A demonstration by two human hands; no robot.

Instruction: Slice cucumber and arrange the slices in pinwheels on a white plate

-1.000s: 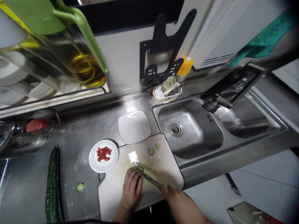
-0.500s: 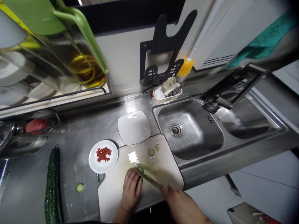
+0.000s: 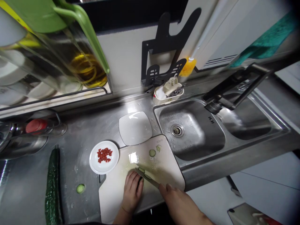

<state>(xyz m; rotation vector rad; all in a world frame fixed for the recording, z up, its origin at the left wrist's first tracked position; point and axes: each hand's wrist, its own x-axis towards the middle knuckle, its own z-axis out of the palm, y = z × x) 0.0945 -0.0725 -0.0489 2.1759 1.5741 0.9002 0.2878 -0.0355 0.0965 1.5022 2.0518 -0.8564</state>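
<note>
My left hand (image 3: 131, 192) lies curled on the white cutting board (image 3: 164, 168), fingers pressed over a piece of cucumber that is mostly hidden beneath them. My right hand (image 3: 178, 203) grips the handle of a knife (image 3: 146, 177), whose blade rests against the left fingertips with a cucumber slice or two stuck on it. Two cut cucumber slices (image 3: 154, 151) lie near the board's far edge.
A round white plate of red berries (image 3: 104, 157) and a square white plate (image 3: 135, 128) sit beyond the board. A whole cucumber (image 3: 52, 184) and a stray slice (image 3: 80, 188) lie at left. The steel sink (image 3: 194, 131) and black faucet (image 3: 232, 90) are at right.
The knife blade and right hand have shifted slightly left, closer to the left fingertips. The left hand stays in place.
</note>
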